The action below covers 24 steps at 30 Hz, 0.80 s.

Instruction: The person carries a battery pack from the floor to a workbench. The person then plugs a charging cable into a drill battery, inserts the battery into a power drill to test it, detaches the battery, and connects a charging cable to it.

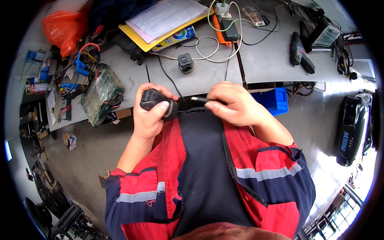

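1. Black chunky block (150, 99): in left hand (145, 117), in front of the chest by the bench's near edge. Fingers curled round it, thumb pressed on the near side.
2. Slim black piece with pale tip (203, 100): in right hand (235, 102), pinched thumb against forefinger, other fingers folded. Tip points at the block; gap between the two. Exact type: can't tell.
3. Grey bench (208, 76), just beyond the hands: similar black block (185, 61) sits there, pale cable (214, 61) looping beside it.
4. Farther back: papers (168, 20) on a yellow folder (138, 40), blue-and-yellow can (176, 38) next to it, orange power strip (219, 30) with plugs in.
5. Left: plastic-wrapped green item (103, 94) near the bench edge, orange bag (66, 30) behind.
6. Right: cordless drill (296, 49) on the bench; blue bin (281, 101) below bench level.
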{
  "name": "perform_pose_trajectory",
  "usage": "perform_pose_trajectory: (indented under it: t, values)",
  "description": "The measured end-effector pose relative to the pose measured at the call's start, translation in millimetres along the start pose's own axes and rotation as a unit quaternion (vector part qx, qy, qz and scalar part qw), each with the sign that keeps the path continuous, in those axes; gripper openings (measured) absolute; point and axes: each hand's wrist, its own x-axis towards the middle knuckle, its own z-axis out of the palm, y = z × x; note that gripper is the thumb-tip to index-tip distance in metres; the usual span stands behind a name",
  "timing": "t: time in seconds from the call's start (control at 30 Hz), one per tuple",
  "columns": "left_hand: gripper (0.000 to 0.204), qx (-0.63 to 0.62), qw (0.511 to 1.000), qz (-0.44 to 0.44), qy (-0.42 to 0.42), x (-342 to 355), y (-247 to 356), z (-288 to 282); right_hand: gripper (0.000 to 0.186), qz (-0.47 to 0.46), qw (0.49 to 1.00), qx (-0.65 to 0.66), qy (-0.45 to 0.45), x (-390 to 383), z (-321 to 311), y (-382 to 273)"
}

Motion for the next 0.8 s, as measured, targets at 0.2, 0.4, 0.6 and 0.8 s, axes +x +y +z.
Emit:
perform_pose_trajectory:
  t: [0.2,0.4,0.6,0.8]
  values:
    - [0.042,-0.150,0.983,-0.043,-0.099,2.0,4.2,-8.4,0.015,0.082,0.994,0.023,0.065,-8.9,-16.5,1.2]
    - [0.045,-0.184,0.973,-0.039,-0.133,0.5,0.5,-5.5,0.016,0.088,0.994,0.015,0.069,-8.7,-24.0,1.1]
    - [0.046,-0.175,0.975,-0.043,-0.134,-0.5,0.9,-1.1,0.017,0.102,0.989,-0.032,0.101,-13.1,-39.0,9.3]
    - [0.046,-0.117,0.985,-0.058,-0.116,-3.4,-3.0,2.6,0.027,-0.097,0.860,0.066,0.496,-1.9,-155.0,51.1]
